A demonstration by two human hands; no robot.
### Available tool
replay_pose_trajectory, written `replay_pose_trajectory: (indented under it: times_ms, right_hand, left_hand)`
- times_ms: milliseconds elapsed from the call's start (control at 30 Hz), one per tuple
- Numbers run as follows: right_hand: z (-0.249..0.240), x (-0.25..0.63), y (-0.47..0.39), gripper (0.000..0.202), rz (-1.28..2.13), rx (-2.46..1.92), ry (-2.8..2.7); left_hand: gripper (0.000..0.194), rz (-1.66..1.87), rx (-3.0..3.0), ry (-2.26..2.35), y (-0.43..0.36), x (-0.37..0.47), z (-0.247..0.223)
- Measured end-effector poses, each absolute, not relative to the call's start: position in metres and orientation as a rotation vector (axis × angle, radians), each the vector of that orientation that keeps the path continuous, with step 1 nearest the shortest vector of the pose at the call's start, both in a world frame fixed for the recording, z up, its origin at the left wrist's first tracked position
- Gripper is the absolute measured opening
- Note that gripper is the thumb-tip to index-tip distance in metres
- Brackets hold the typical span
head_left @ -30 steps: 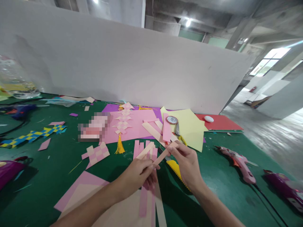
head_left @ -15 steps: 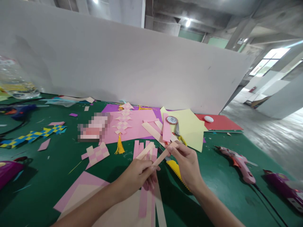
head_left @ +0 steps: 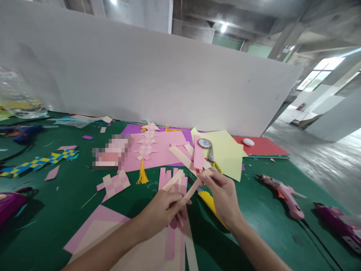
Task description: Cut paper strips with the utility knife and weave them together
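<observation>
My left hand (head_left: 166,210) is closed on a bunch of pink and cream paper strips (head_left: 171,244), which stick out above and hang below it. One cream paper strip (head_left: 192,189) runs slanting from my left thumb up to my right hand (head_left: 224,190), whose thumb and fingers pinch its upper end. A yellow-handled saw-edged knife (head_left: 210,205) lies on the table just behind my right hand. Pink and cream paper sheets (head_left: 97,229) lie under my left forearm. To the left rests a woven pink and cream paper piece (head_left: 115,185).
A woven paper string with a yellow tassel (head_left: 143,175) lies on pink paper (head_left: 169,150). Scissors (head_left: 211,154) and a tape roll (head_left: 205,143) rest on yellow paper (head_left: 229,162). A pink glue gun (head_left: 284,194) with a cord is on the right. A white board (head_left: 158,79) stands behind.
The slanting cream strip bends slightly more between my hands. Both hands stay almost in the same place.
</observation>
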State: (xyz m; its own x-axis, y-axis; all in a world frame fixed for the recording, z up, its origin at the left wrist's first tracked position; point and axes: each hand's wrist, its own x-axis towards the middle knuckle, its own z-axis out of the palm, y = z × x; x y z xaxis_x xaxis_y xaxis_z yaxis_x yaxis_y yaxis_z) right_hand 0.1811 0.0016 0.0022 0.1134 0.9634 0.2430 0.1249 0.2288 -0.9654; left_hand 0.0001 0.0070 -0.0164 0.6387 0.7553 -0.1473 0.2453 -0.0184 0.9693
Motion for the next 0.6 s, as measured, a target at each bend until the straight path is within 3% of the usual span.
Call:
replay_pose_trajectory:
  times_ms: [600]
  right_hand:
    - [0.0031,0.1801,0.0020,0.022,0.879,-1.174,-1.285]
  left_hand:
    - [0.045,0.482,1.520,0.836,0.0072,0.0004,-0.0138]
